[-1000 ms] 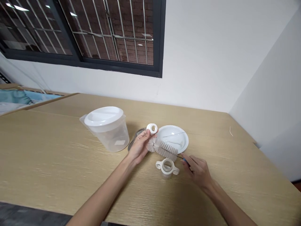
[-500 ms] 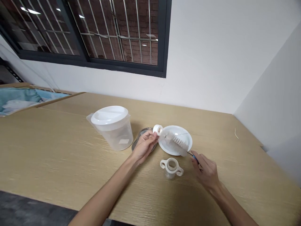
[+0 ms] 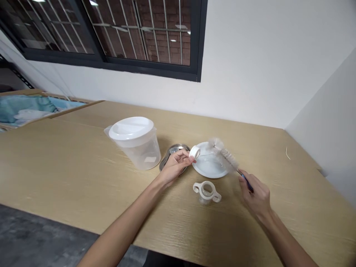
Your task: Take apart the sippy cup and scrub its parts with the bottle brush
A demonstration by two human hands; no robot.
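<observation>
The left hand (image 3: 174, 167) pinches a white cap (image 3: 195, 152) at the plate's (image 3: 207, 170) nine o'clock edge. The right hand (image 3: 254, 194) grips a brush (image 3: 225, 154) by its handle, bristles over the plate. A cup (image 3: 207, 191) stands at the plate's six o'clock.

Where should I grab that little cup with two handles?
Probably the two-handled cup is best gripped by its side handles, coming from above: it stands upright on the table, handles sticking out left and right, with nothing blocking either one.
</observation>
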